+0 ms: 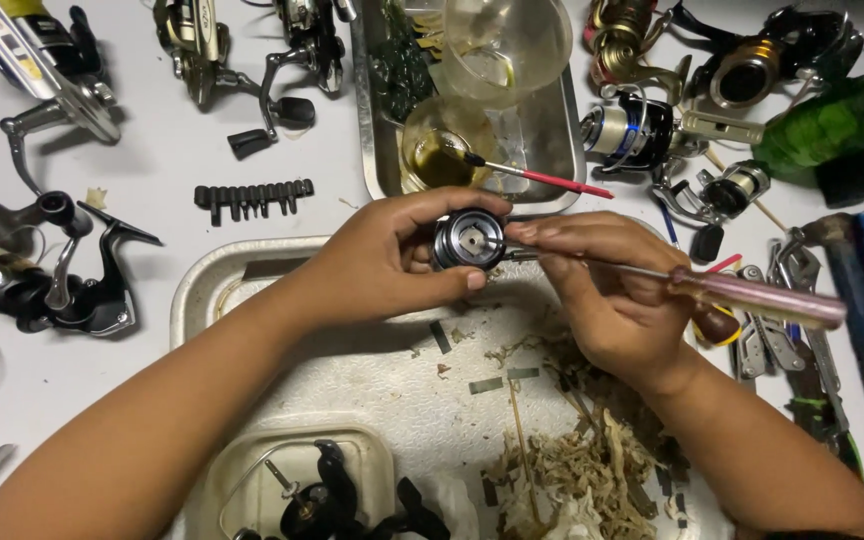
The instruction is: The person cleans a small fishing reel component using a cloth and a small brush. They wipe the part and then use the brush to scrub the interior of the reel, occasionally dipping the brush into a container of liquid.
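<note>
My left hand point(382, 262) is wrapped around a dark round reel spool point(469, 238), thumb below and fingers curled over the top, holding it just above the rim of the big metal tray point(202, 290). My right hand point(607, 300) is closed on a screwdriver point(752, 295) with a translucent pinkish handle; its shaft runs left, and the tip meets the spool at its right side.

The tray under my hands is the biggest thing here. Its floor carries a heap of pale shavings and debris point(572, 470), and a smaller white dish point(252, 470) of black reel parts sits at its near left corner. Behind it lies a second steel tray point(562, 150) holding two clear glass cups and a red-handled brush point(542, 178).

I judge the main risk to be the tip skating off the spool's face and jabbing my left thumb, since the spool is held in the air with nothing bracing it. Any small part that comes loose could drop into the shavings and be lost.

Counted: two steel trays, one dish, two cups, one brush, one black rack of driver bits point(252, 197), and at least seven other fishing reels spread around the table.
</note>
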